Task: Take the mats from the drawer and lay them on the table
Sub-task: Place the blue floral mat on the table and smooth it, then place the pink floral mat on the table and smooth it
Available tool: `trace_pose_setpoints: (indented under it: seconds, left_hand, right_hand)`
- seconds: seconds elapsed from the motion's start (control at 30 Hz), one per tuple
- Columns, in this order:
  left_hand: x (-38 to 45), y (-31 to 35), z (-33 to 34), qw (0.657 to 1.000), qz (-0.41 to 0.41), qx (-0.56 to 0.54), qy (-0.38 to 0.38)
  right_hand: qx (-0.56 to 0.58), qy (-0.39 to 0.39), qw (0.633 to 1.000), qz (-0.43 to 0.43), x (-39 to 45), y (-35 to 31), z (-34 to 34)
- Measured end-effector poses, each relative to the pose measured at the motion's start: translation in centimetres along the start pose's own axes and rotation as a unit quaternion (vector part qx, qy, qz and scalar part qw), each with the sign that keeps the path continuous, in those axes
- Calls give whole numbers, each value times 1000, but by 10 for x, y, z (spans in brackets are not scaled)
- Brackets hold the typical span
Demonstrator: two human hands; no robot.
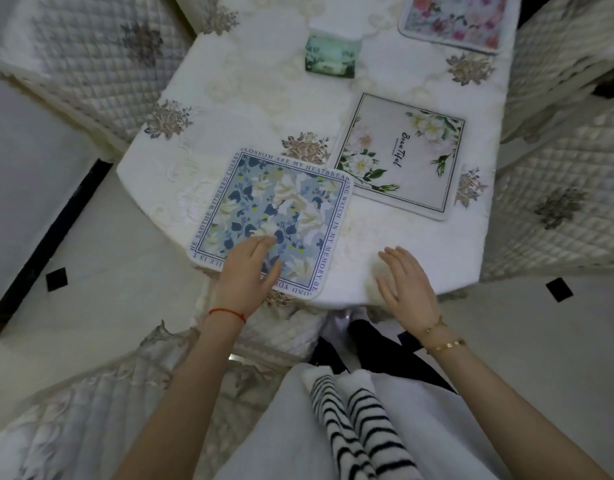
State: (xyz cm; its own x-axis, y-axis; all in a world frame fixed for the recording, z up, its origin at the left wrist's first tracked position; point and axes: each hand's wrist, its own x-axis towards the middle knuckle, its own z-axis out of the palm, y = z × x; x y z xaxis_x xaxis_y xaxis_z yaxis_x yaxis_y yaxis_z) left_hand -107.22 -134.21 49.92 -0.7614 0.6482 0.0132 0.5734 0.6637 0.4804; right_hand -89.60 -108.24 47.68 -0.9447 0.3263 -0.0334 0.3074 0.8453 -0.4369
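A single wide-angle view looks from the person's head, forward and steeply down; it sits close above the near edge of the table, whose white cloth fills the upper middle; both forearms enter from the bottom, the left hand and the right hand near the centre; the person's own lap and striped feet lie at the lower edge; straight lines bow towards the frame's borders; there is no second view to overlap with.
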Motion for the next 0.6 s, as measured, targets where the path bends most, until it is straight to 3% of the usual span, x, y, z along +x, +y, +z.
trace_pose_setpoints:
  seconds: [0.33,0.6]
  left_hand:
    - [-18,137,21,999,29,-19,-18]
    - [-22,301,87,991,119,-22,-49]
  right_hand:
    - [47,91,990,99,-120,95,-91]
    - [17,177,969,170,-255,197,-165]
